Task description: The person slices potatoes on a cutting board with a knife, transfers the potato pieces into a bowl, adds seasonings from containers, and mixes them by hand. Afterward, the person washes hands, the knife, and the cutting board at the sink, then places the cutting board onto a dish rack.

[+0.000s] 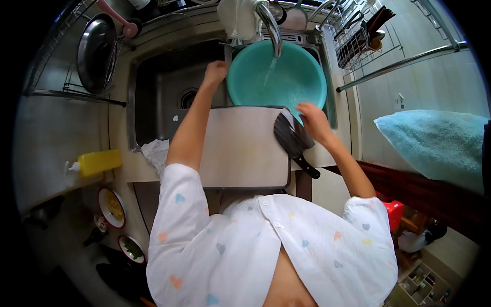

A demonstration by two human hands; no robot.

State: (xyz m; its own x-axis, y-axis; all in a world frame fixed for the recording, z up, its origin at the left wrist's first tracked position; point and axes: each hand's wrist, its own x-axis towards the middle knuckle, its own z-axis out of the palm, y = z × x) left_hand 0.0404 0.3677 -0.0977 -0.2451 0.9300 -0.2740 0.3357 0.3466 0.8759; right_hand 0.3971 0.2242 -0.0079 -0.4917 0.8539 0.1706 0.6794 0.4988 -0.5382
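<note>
Water runs from the curved metal faucet (272, 31) into a green plastic basin (234, 84) in the right sink bay. My left hand (215, 73) is beside the basin's left rim, fingers curled in; whether they hold anything is hidden. At the basin's front right rim is my right hand (314, 123), thumb and fingers apart with nothing seen between them. Below the basin lies a pale cutting board (243, 148). A cleaver (289, 135) with a black handle rests across its right edge, close under my right hand.
The left sink bay (158, 87) has a drain. A white cloth (156, 152) lies at its front corner. Left are a yellow pump bottle (99, 162) and a pot lid (96, 53). Right are a utensil basket (353, 53), a metal rail (399, 66) and a blue towel (434, 143).
</note>
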